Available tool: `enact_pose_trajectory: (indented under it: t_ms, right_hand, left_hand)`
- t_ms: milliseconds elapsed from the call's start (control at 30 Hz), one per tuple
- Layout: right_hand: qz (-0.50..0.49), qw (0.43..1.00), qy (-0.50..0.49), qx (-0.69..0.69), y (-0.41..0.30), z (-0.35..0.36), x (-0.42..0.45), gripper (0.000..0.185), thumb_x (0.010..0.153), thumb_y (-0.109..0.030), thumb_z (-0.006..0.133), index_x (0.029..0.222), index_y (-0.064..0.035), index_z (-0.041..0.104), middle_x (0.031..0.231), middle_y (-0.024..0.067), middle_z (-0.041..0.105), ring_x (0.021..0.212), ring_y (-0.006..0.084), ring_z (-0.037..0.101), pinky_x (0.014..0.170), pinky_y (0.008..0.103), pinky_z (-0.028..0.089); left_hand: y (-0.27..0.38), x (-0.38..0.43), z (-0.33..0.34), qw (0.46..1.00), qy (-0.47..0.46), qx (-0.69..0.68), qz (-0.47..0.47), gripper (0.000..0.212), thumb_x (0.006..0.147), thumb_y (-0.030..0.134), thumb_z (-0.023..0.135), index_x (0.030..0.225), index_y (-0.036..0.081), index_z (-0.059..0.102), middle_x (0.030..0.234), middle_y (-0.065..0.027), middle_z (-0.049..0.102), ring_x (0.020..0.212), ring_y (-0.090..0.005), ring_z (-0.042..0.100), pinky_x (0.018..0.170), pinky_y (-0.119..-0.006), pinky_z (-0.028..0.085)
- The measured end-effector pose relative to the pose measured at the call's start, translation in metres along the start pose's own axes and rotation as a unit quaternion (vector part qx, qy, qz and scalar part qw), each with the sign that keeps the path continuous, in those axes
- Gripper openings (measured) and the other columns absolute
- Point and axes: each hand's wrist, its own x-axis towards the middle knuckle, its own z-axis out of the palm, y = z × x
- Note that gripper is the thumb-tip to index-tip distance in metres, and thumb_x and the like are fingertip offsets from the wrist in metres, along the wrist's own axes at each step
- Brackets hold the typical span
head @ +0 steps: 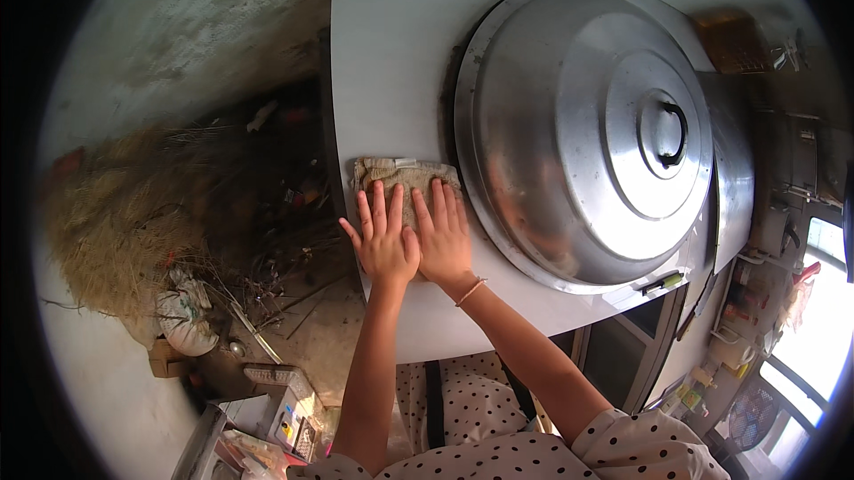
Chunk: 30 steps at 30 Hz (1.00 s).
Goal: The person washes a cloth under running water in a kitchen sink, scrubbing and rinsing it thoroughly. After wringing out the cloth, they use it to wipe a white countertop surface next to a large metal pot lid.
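Observation:
A worn brown cloth (pixel 407 173) lies folded flat on the white countertop (pixel 393 93), near its left edge. Both palms press down on it, side by side, with the thumbs touching or nearly so. My left hand (pixel 385 243) has its fingers spread over the cloth's left part. My right hand (pixel 444 236), with a thin bracelet at the wrist, covers the right part. The hands hide the cloth's lower portion. Just right of them, a large domed metal lid (pixel 534 133) with a black handle (pixel 677 134) covers a round opening or pan in the counter.
Dry straw (pixel 127 213), twigs and a whitish sack (pixel 187 323) lie on the floor to the left. A knife-like tool with a green handle (pixel 664 283) rests at the counter's near edge. An orange-brown basket (pixel 730 39) stands beyond the lid.

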Motion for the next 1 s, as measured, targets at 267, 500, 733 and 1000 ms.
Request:
enact_pose_trajectory:
  t_ms: [267,500,733,1000]
  right_hand:
    - [-0.044,0.998,0.043,-0.024,-0.004,0.001,0.108,0.059,0.088,-0.038,0.042,0.139,-0.0103,0.033,0.146,0.0196,0.024,0.135,0.0328,0.023,0.109,0.0436,0.019]
    - [-0.076,0.989,0.124,0.006,0.001,-0.006,0.214,0.057,0.085,-0.038,0.047,0.135,-0.011,0.04,0.142,0.019,0.031,0.133,0.0327,0.027,0.109,0.0435,0.02]
    - [-0.108,0.978,0.18,-0.015,0.019,-0.005,0.307,0.056,0.083,-0.035,0.05,0.134,-0.0117,0.041,0.14,0.0182,0.034,0.132,0.0322,0.028,0.11,0.0421,0.019]
    - [-0.113,0.968,0.224,-0.021,0.03,-0.022,0.417,0.051,0.089,-0.031,0.041,0.133,-0.0048,0.041,0.14,0.0209,0.034,0.133,0.033,0.028,0.11,0.0405,0.019]
  left_hand:
    - [-0.019,0.097,-0.007,0.998,0.064,-0.019,0.002,0.062,0.078,0.023,0.039,0.14,0.022,0.035,0.15,-0.003,0.021,0.139,-0.0282,0.013,0.108,-0.059,0.004]
    - [-0.027,0.201,-0.009,0.99,0.138,0.014,0.003,0.057,0.083,0.025,0.034,0.139,0.027,0.036,0.15,-0.0013,0.021,0.139,-0.0285,0.016,0.105,-0.063,0.001]
    - [-0.029,0.296,-0.005,0.982,0.188,0.009,0.029,0.053,0.084,0.027,0.036,0.138,0.028,0.037,0.148,-0.0002,0.026,0.138,-0.0282,0.018,0.104,-0.064,0.009]
    - [-0.015,0.405,-0.025,0.968,0.238,0.069,0.047,0.05,0.085,0.023,0.04,0.134,0.017,0.043,0.147,-0.0079,0.028,0.136,-0.0293,0.022,0.107,-0.058,0.013]
